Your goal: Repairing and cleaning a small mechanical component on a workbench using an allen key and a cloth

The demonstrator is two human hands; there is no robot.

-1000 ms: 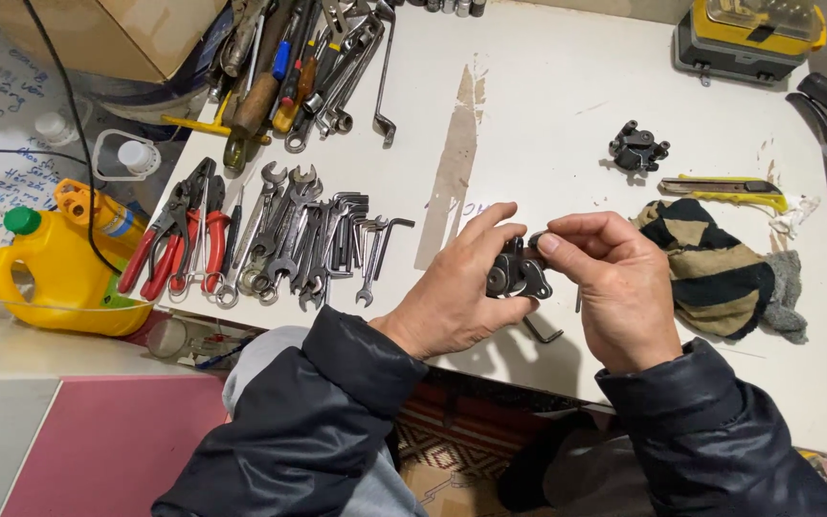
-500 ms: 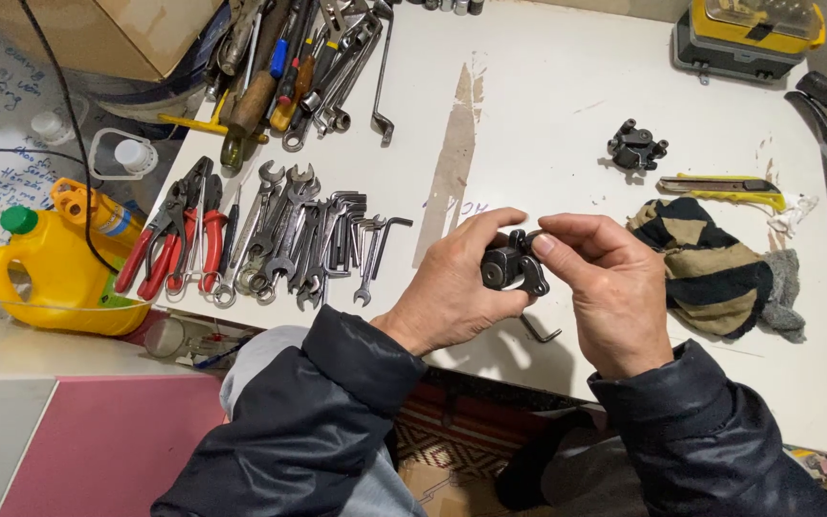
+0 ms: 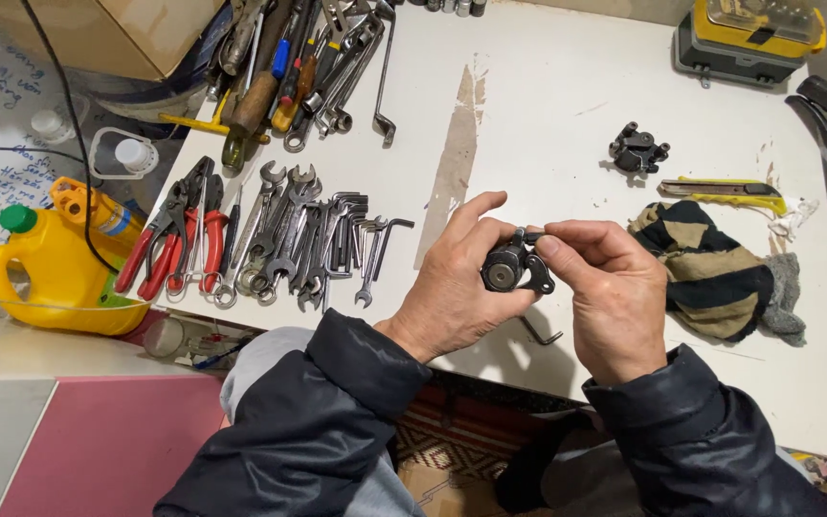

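Note:
My left hand (image 3: 457, 287) and my right hand (image 3: 610, 292) hold a small black metal part (image 3: 514, 271) between them, just above the near edge of the white table (image 3: 547, 115). The part shows a round silvery face toward me. My right thumb and forefinger pinch its top. A bent hex key (image 3: 540, 332) lies on the table right under my hands. A second, similar black part (image 3: 637, 152) sits further back on the table.
Rows of wrenches and hex keys (image 3: 308, 239) and red-handled pliers (image 3: 179, 239) lie left. More tools (image 3: 289, 67) pile at the back left. A yellow utility knife (image 3: 725, 191), striped rag (image 3: 710, 268), yellow tool case (image 3: 753, 33) are right. A yellow jug (image 3: 50, 268) stands left.
The part has turned slightly in my hands, its round face now toward me; both hands stay in the same place above the table edge.

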